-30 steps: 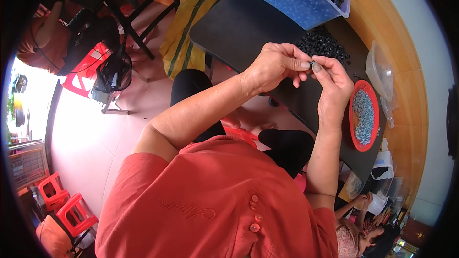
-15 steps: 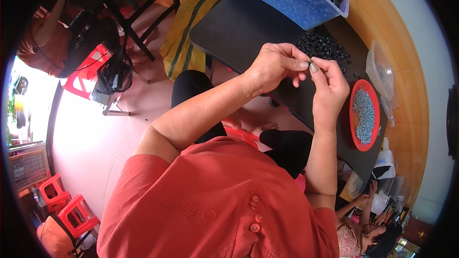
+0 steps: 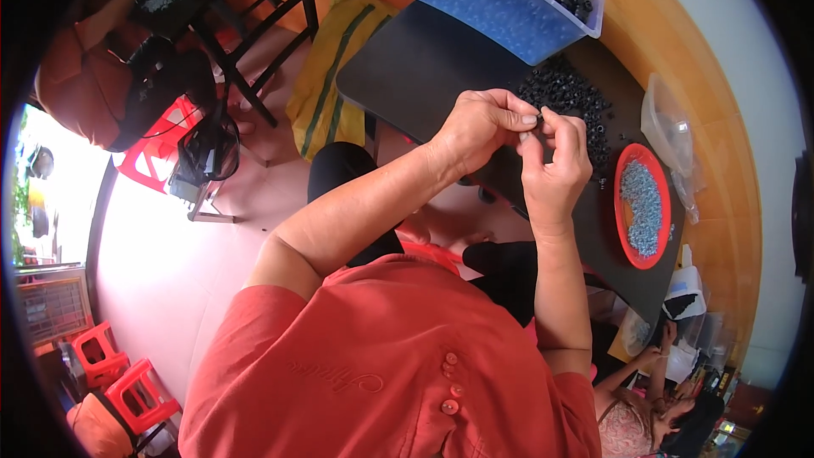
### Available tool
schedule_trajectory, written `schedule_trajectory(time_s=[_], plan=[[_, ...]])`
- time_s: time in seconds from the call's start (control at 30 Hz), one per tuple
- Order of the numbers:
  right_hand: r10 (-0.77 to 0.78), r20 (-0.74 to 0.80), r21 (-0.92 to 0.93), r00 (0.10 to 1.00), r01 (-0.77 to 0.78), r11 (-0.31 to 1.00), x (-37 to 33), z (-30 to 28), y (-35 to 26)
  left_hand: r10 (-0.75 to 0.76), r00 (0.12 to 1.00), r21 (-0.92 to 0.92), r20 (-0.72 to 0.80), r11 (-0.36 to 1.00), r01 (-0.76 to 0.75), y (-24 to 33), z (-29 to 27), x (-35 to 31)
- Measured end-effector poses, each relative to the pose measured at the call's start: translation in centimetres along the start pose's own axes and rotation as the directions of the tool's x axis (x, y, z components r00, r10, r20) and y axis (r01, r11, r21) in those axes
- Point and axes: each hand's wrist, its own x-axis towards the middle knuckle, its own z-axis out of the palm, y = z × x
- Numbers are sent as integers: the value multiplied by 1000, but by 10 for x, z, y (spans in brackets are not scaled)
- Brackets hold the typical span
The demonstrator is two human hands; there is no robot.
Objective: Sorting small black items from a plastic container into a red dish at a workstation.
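Note:
In front of me, above the dark table, both my hands meet at their fingertips. My left hand [image 3: 479, 125] pinches a small black ring-like part [image 3: 539, 119] between thumb and forefinger. From the other side the fingers of my right hand [image 3: 555, 159] close on the same part, with the thumb bent below it. The fingertips hide most of the piece. Just beyond my hands lies a heap of loose black parts [image 3: 570, 95] on the tabletop. To the right of my right hand stands a red plate [image 3: 623, 233] with many tiny light-blue pieces [image 3: 644, 203].
A translucent blue-tinted bin [image 3: 500, 13] full of black parts stands at the table's [image 3: 407, 68] far side. A clear plastic container [image 3: 666, 123] leans by the wall. A yellow sack [image 3: 326, 89] lies left of the table. Other people [image 3: 627, 424] sit at lower right and upper left.
Both hands have shifted slightly left and toward me in the picture. My right hand has turned, and its thumb has dropped below the small part.

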Motion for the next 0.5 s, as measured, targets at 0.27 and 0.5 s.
schedule_trajectory(time_s=[0.27, 0.5], plan=[[-62, -81, -72, 995, 56, 996, -2, 6, 13, -5, 999, 20, -50, 1000, 6, 0, 11, -2], [-21, -64, -33, 998, 19, 999, -5, -1, 14, -81, 996, 152, 31, 985, 75, 5, 10, 1]])
